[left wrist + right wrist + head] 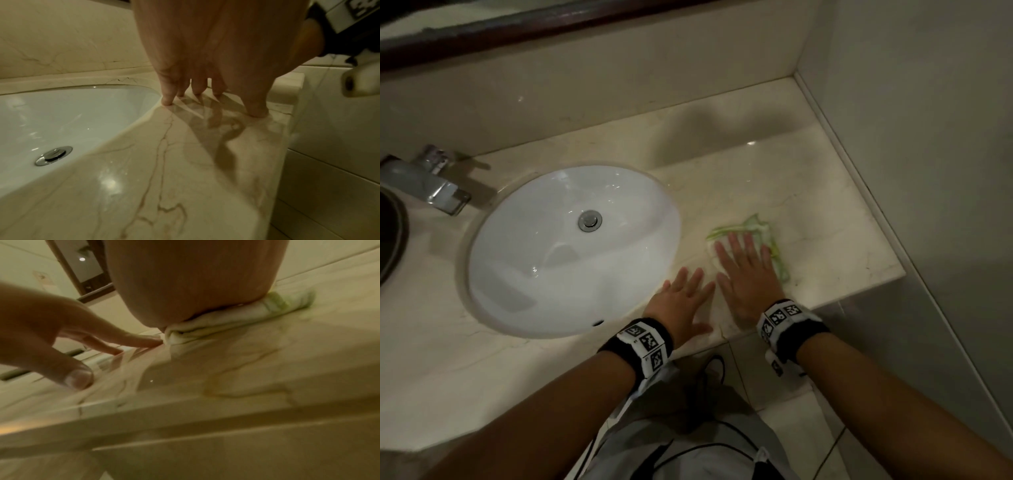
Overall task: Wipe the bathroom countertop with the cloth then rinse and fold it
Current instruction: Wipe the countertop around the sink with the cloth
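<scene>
Head cam has my right hand [746,274] flat on the cloth [767,236], fingers straight and spread, palm pressing it onto the counter [808,192]; nothing curled round it, just pushing down; my left hand [681,301] sits just beside it on bare marble, also flat with fingers spread, holding nothing; the two hands are side by side and nearly touching at the thumbs. The cloth is a white thing with green edging, bunched into folds, lying on the counter right of the sink [571,250] and near the front edge; the right wrist cam shows it squashed under my palm, with a left finger right up against its edge. The left wrist cam shows my fingertips [167,100] planted on the marble right at the sink rim. Further out there's the drain [589,220] in the bowl; a chrome tap [428,181] at the far left; a dark mirror frame [551,20] up on the wall.
</scene>
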`<state>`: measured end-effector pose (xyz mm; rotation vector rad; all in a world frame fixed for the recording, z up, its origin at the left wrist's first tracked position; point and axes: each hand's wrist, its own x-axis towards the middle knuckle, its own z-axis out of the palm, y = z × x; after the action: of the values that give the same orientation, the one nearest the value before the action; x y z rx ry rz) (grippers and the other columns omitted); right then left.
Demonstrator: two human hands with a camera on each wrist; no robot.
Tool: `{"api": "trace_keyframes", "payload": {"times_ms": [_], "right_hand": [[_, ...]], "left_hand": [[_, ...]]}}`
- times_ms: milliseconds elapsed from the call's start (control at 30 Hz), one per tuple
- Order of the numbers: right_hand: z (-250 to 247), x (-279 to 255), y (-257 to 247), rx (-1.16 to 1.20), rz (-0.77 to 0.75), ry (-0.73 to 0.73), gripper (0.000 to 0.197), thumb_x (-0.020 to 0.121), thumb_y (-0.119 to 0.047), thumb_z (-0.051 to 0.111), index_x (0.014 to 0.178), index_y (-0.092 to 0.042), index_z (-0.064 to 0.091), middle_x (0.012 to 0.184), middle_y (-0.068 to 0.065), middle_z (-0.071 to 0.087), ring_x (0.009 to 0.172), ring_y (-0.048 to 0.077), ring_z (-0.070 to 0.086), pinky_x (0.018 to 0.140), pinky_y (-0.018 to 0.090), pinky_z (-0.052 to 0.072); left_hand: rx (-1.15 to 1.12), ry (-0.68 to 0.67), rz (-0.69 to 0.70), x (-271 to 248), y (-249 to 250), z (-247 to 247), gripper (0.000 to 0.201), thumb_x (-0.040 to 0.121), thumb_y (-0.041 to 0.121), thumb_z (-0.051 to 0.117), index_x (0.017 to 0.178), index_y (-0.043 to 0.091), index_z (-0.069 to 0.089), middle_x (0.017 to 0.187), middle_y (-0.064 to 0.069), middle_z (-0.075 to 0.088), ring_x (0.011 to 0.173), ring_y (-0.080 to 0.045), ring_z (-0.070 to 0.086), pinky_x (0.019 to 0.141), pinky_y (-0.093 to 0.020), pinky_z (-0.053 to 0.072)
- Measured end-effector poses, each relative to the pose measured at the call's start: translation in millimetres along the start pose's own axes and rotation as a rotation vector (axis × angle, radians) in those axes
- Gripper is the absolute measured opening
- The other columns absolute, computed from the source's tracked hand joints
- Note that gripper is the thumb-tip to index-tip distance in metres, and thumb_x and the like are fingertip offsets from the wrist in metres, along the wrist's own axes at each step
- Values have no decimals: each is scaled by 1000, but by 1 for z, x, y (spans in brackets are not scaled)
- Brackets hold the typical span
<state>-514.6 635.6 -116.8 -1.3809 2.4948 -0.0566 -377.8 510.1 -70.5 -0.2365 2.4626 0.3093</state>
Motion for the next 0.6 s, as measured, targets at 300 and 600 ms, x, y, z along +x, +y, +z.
{"api": "trace_keyframes", "payload": {"times_ms": [300,600], "right_hand": [[-24,19,79,-24,273,-30,60,98,-52,14,154,-32,8,163,3,3,149,31,3,118,51,8],[-31,45,50,73,502,-121,58,101,-45,13,154,-29,-7,161,3,-17,147,29,-19,118,51,-11]], "left_hand": [[-78,100,-113,-15,-38,-1,71,98,52,39,153,24,5,162,-2,0,148,-28,10,112,-41,33],[-266,85,-148,-15,-48,3,79,91,56,52,151,28,9,159,-2,18,117,-30,56,93,-40,49]]}}
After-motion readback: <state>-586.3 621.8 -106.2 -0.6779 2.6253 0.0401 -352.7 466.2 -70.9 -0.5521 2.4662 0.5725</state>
